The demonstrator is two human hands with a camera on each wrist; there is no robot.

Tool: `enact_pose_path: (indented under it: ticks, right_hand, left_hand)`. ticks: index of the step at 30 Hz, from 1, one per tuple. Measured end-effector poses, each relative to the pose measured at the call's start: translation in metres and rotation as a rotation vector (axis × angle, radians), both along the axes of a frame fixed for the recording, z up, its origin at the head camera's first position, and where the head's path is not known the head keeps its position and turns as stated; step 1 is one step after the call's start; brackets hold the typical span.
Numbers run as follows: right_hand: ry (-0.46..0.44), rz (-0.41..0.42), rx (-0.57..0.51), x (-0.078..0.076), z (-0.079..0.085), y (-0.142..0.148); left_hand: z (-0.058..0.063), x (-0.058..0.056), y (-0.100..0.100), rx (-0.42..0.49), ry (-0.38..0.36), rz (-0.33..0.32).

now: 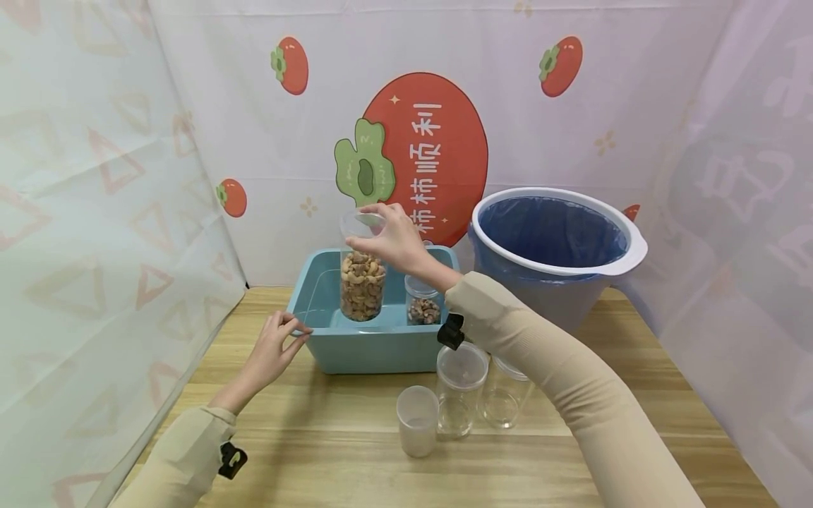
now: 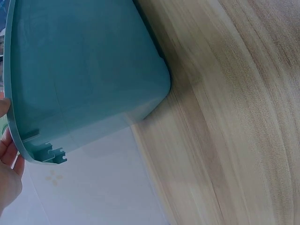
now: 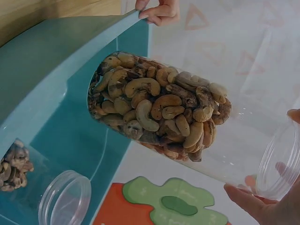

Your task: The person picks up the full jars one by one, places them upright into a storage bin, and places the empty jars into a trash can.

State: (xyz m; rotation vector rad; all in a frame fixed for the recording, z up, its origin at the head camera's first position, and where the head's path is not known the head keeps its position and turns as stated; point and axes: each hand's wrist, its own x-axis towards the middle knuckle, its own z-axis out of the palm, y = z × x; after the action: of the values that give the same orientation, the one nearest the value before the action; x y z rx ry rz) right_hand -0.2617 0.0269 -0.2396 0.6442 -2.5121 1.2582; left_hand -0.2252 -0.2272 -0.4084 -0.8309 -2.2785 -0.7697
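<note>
My right hand (image 1: 395, 238) grips a clear plastic jar (image 1: 363, 286) by its lidded top, over the blue-green basin (image 1: 375, 351). Cashews and other nuts (image 3: 159, 105) fill roughly the lower part of this jar. My left hand (image 1: 273, 351) pinches the basin's rim at its near left corner, thumb and fingers on either side of the edge in the left wrist view. Inside the basin, on the right, stands a second lidded jar (image 1: 420, 286) holding walnut-like pieces (image 1: 423, 311).
In front of the basin stand a lidded clear jar (image 1: 459, 381), another clear jar (image 1: 502, 402) partly behind my right sleeve, and a frosted cup (image 1: 418, 422). A white-rimmed bin (image 1: 635, 250) lined with a blue bag stands at right. A printed curtain (image 1: 209, 92) backs the wooden table (image 1: 330, 451).
</note>
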Motion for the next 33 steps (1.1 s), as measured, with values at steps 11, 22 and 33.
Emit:
enact_pose_path:
  ticks: [11, 22, 33]
  right_hand:
    - [-0.123, 0.037, 0.066, -0.019, -0.025, 0.000]
    - [-0.224, 0.067, 0.136, -0.032, -0.049, 0.001]
    - [-0.290, 0.064, 0.191, -0.042, -0.065, -0.006]
  left_hand:
    - [0.001, 0.001, 0.000, 0.004, -0.011, 0.002]
    - [0.002, 0.001, 0.000, -0.002, 0.002, 0.000]
    - [0.002, 0.002, -0.001, -0.013, -0.005, 0.007]
